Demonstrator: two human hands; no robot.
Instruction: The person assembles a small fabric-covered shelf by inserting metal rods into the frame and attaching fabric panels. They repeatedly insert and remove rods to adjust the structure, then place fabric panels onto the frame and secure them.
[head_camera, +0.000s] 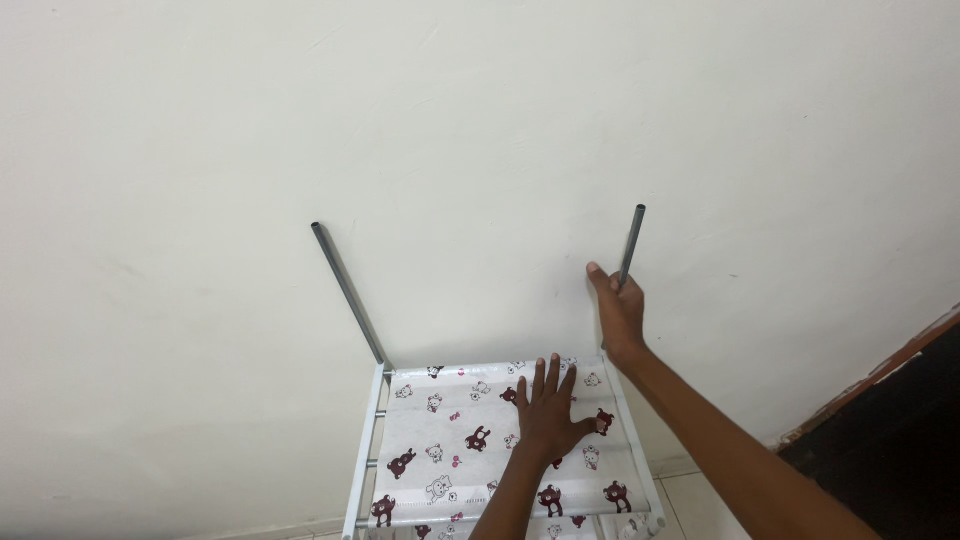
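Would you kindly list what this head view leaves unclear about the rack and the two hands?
- Rack: lower part cut off by the bottom edge.
- Right pole: lower stretch hidden behind the right hand.
- Right grip: closure unclear, fingers face away.
- Patterned shelf: partly covered by the flat left hand.

Two grey upright poles (348, 293) (631, 246), one bear-print shelf panel (440, 440) (white fabric), and two hands (547, 412) (619, 313).
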